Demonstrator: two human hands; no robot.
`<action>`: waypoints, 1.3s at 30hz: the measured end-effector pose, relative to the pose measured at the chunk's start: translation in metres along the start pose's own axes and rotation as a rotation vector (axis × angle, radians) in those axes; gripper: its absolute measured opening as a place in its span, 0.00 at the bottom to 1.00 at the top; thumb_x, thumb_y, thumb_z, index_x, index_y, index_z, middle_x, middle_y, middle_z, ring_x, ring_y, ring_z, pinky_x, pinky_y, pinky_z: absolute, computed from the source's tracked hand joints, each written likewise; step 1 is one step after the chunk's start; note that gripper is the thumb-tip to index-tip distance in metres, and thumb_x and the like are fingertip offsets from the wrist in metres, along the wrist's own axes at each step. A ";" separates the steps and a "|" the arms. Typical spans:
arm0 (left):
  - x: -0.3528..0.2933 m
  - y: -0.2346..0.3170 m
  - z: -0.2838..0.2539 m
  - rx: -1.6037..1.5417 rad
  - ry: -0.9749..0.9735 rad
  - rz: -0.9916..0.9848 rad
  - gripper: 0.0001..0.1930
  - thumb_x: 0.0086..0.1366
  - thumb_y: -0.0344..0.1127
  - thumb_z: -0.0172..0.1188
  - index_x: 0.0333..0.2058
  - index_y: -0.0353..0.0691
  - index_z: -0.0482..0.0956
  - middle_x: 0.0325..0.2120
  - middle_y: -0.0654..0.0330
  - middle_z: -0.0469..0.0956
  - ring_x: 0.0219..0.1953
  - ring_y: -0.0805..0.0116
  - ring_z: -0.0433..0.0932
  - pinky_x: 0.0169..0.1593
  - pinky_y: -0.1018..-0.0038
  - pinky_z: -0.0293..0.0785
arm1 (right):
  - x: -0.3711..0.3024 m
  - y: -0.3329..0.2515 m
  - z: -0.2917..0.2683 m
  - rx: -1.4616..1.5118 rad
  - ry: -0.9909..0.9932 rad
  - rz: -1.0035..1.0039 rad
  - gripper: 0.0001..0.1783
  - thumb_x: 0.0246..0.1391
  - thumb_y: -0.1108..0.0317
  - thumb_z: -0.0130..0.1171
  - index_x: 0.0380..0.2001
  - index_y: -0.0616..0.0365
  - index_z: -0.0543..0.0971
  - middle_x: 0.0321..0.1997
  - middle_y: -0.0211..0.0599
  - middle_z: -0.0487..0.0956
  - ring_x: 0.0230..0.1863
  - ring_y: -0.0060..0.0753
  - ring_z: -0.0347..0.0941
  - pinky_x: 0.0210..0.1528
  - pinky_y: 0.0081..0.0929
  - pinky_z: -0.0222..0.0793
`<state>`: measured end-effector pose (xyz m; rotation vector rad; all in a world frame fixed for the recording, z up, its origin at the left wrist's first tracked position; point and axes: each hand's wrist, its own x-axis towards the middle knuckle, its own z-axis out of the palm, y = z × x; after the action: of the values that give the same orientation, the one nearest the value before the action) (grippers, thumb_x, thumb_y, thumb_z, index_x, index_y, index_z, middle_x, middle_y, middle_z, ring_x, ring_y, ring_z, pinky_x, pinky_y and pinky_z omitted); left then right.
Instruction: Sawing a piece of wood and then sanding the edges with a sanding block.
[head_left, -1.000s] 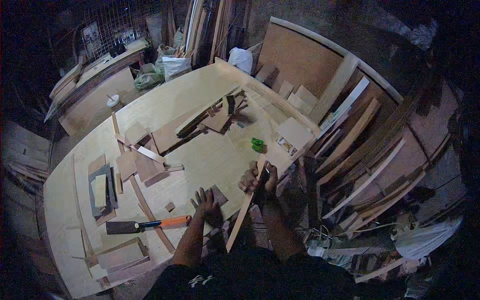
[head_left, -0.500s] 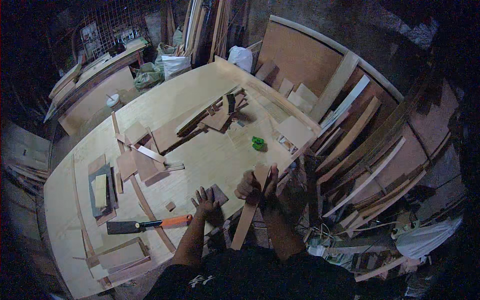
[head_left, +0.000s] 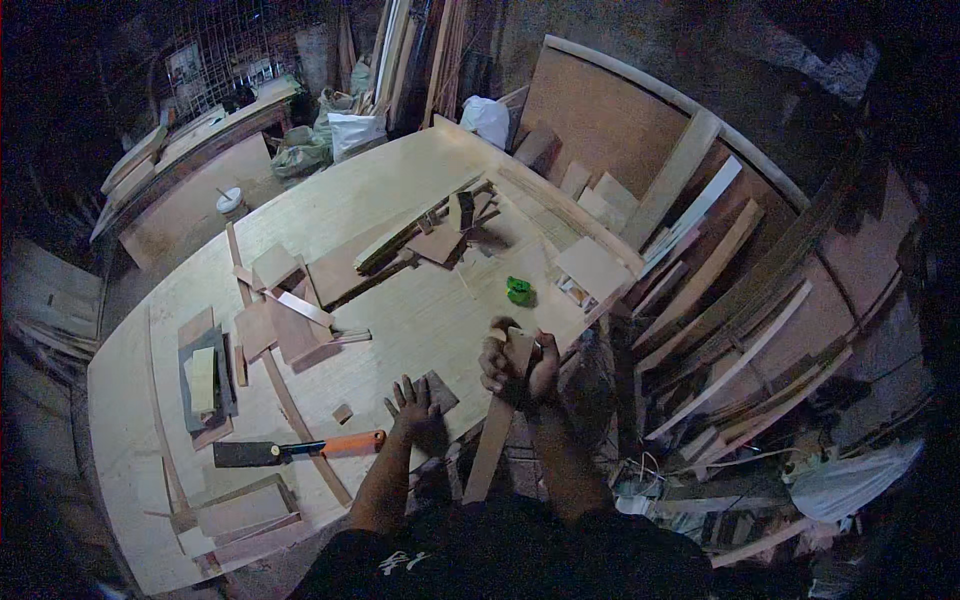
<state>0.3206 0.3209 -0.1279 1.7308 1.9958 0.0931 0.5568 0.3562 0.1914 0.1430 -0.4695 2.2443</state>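
Note:
My right hand [head_left: 540, 370] is wrapped round the upper end of a flat wooden strip [head_left: 490, 450], near the front edge of the table. The strip slants down toward my body. My left hand [head_left: 412, 405] lies open on the tabletop, fingers spread, beside a small brown wood piece [head_left: 438, 390] that it partly hides. A bright green object [head_left: 519, 291], whose kind I cannot make out, sits beyond my right hand. Left of my left hand lies a handsaw [head_left: 300, 450] with an orange grip and a dark blade. A little wood block [head_left: 343, 412] rests close by.
The pale wooden table [head_left: 420, 310] carries a heap of offcuts [head_left: 290, 320] at left and dark wood strips [head_left: 420, 240] farther back. A grey plate with a yellowish block [head_left: 203, 382] is at far left. Boards [head_left: 710, 270] lean along the right side. Sacks [head_left: 357, 133] stand behind.
The fingers and thumb of my right hand have shifted and curled more closely round the top of the strip. My left hand stays in place.

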 end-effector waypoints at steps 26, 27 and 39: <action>-0.008 0.005 -0.005 0.027 0.026 0.014 0.44 0.61 0.66 0.43 0.68 0.56 0.37 0.68 0.47 0.22 0.67 0.37 0.18 0.56 0.26 0.20 | -0.038 0.072 -0.104 -0.503 0.219 0.032 0.34 0.58 0.57 0.58 0.62 0.53 0.57 0.52 0.47 0.72 0.41 0.43 0.77 0.44 0.47 0.76; -0.010 0.002 -0.002 0.019 0.062 0.028 0.44 0.61 0.66 0.43 0.68 0.57 0.37 0.68 0.47 0.22 0.68 0.37 0.19 0.56 0.26 0.21 | -0.044 0.080 -0.104 -0.536 0.233 0.084 0.32 0.58 0.58 0.57 0.61 0.56 0.59 0.49 0.46 0.73 0.40 0.40 0.76 0.43 0.44 0.76; -0.009 0.013 -0.014 -0.007 -0.009 0.008 0.43 0.60 0.68 0.41 0.68 0.58 0.38 0.68 0.48 0.22 0.68 0.35 0.20 0.57 0.26 0.21 | -0.020 0.036 -0.085 -0.701 0.499 0.020 0.20 0.57 0.64 0.53 0.53 0.54 0.67 0.24 0.31 0.70 0.18 0.26 0.69 0.19 0.26 0.69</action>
<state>0.3275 0.3182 -0.1082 1.7324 1.9796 0.0953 0.5473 0.3528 0.0970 -0.7615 -0.9337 1.9086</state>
